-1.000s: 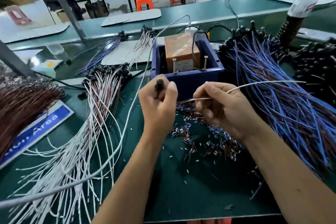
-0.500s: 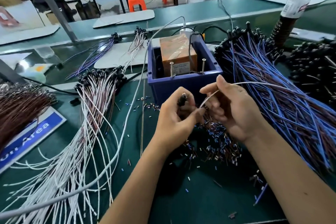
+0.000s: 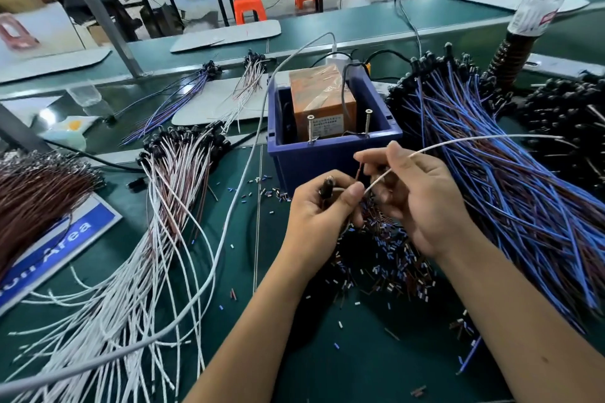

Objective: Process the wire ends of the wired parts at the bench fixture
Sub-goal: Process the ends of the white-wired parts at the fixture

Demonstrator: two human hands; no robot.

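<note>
A: What do the hands have?

B: The left hand [image 3: 322, 209] grips a small black part [image 3: 327, 186], fingers curled round it, thumb pressed over the wires where they leave it. The right hand [image 3: 422, 199] pinches the part's two leads: a white wire [image 3: 474, 140] that arcs away to the right over the blue bundle, and a brown wire [image 3: 359, 172] standing up short between the two thumbs.

A: So both hands are closed on something?

B: Yes, the left round the part, the right on its wires. The two hands almost touch.

A: Where is the fixture from there?

B: Just beyond the grip: a blue bin [image 3: 330, 157] with an orange box [image 3: 322, 98] inside and two upright screws [image 3: 310, 127] at its near rim. The wire ends are near the bin's front wall, not at the screws.

A: And beneath the hands?

B: A heap of cut insulation bits [image 3: 386, 258], blue, brown and white, on the green mat [image 3: 343, 357].

A: To the sides?

B: Right of the grip, a thick pile of blue-wired parts [image 3: 510, 193]. Left of it, a fan of white-wired parts [image 3: 157, 239], and further left a brown bundle [image 3: 36, 190] over a blue sign [image 3: 55, 252]. A grey cable [image 3: 229, 206] runs from the bin across the white wires.
</note>
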